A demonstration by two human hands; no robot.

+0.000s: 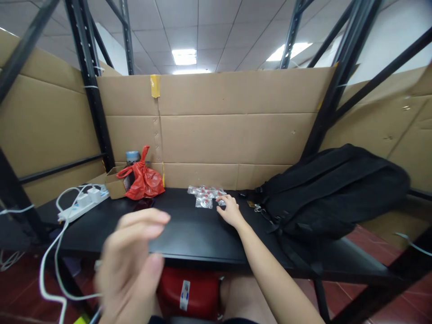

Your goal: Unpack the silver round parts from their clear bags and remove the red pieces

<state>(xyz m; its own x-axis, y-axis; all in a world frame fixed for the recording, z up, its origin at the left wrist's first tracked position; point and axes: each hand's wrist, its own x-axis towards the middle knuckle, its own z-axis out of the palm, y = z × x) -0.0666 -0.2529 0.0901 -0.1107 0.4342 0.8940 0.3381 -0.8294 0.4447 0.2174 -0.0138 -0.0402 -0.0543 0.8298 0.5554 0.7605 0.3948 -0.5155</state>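
Observation:
Several small clear plastic packets [204, 202] lie in a cluster on the black shelf top [189, 234], near the cardboard back wall. Something round and pale with a bit of red shows inside them; its kind is too small to tell. At the right end of the cluster, my right hand [231, 210] reaches over one packet, its thumb and fingers apart on either side. Whether it touches that packet I cannot tell. Close to the camera, my left hand [133, 265] is raised in front of the shelf, blurred, with bent fingers, a gap to the thumb and nothing visible between them.
A black backpack [330, 189] fills the right side, keys [259, 209] beside it. On the left stand a red plastic bag [145, 180], a small cardboard box [114, 186], a blue-capped bottle [132, 156] and a power strip [79, 208] with white cables. Dark metal posts frame the shelf.

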